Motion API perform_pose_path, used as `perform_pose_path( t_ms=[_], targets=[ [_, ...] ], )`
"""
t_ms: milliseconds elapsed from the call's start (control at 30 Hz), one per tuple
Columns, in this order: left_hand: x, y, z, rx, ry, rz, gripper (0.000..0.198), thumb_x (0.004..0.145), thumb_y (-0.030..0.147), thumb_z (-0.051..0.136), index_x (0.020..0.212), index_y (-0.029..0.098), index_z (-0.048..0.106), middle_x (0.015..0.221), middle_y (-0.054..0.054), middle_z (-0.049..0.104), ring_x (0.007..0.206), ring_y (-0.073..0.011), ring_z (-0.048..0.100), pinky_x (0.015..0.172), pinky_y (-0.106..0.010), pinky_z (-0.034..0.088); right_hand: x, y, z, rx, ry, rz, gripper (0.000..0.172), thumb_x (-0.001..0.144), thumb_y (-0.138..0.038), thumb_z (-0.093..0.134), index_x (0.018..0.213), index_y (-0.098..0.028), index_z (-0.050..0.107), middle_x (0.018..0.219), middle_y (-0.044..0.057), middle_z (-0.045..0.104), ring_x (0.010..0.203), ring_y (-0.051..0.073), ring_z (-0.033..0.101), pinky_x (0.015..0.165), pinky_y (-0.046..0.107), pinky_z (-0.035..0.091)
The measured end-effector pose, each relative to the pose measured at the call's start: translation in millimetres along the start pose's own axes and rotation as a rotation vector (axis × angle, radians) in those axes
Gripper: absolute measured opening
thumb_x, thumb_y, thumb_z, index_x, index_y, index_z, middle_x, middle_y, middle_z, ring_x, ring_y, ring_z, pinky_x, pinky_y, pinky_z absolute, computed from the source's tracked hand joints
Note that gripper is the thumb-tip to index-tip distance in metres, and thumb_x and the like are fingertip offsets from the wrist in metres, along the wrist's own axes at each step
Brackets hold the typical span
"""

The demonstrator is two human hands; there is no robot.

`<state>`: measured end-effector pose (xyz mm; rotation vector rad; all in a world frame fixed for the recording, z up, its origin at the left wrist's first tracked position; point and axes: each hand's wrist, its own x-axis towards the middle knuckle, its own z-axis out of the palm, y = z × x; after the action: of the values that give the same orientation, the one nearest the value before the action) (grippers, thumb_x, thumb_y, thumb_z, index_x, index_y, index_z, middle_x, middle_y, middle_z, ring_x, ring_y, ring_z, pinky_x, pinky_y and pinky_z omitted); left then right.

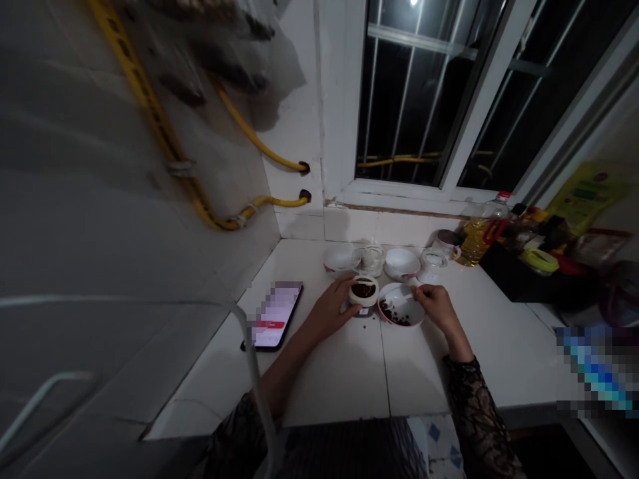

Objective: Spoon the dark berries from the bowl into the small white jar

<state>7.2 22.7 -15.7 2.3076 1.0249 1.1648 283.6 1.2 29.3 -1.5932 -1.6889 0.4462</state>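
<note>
On the white counter (349,379), seen from the head camera, the left hand (332,307) curls around a small open jar (363,295) of dark bits, gripping its side. Just right of that jar sits a bowl (401,311) (dark pieces inside), where the right hand (436,303) pinches a spoon (405,295) over its rim. A phone (273,316) lies left of the left hand

Glossy white tile counter (349,372) — glazed ceramic bowl (402,313) — lace sleeve (474,399).
</note>
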Motion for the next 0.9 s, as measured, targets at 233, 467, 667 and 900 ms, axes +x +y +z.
perform_pose_path(
  t_ms=[233,467,667,900],
  targets=[
    [-1,-3,1.8,-0.019,0.009,0.002,0.046,0.089,0.036,0.060,0.131,0.024,0.046,0.140,-0.013,0.050,0.132,-0.0272,0.049,0.110,-0.047,0.042,-3,1,4,-0.086,-0.036,-0.044,0.044,0.080,-0.052,0.049,0.051,-0.020,0.054,0.046,0.000,0.050,0.049,0.012,0.042,0.047,0.024,0.028],
    [-1,-5,2.5,-0.028,0.005,0.001,0.049,0.089,0.037,0.060,0.133,0.024,0.044,0.141,-0.013,0.049,0.132,-0.0272,0.049,0.109,-0.047,0.043,0,-1,-1,0.143,-0.134,0.084,0.050,0.068,-0.064,0.055,0.049,-0.018,0.055,0.043,-0.004,0.037,0.045,0.008,0.029,0.045,0.024,0.021],
    [0,-2,1.0,-0.027,-0.011,-0.018,0.050,0.089,0.036,0.061,0.134,0.024,0.043,0.142,-0.012,0.048,0.132,-0.0275,0.048,0.108,-0.048,0.044,1,-3,-7,0.241,-0.139,0.154,0.052,0.064,-0.067,0.059,0.049,-0.018,0.055,0.042,-0.005,0.035,0.045,0.008,0.025,0.045,0.024,0.020],
    [-1,0,-0.7,-0.032,-0.003,-0.029,0.050,0.089,0.037,0.060,0.135,0.025,0.043,0.142,-0.012,0.048,0.132,-0.0269,0.049,0.106,-0.045,0.046,3,4,-14,0.252,-0.092,0.194,0.054,0.061,-0.071,0.060,0.050,-0.019,0.055,0.042,-0.005,0.037,0.043,0.008,0.025,0.041,0.025,0.017]
  ],
)
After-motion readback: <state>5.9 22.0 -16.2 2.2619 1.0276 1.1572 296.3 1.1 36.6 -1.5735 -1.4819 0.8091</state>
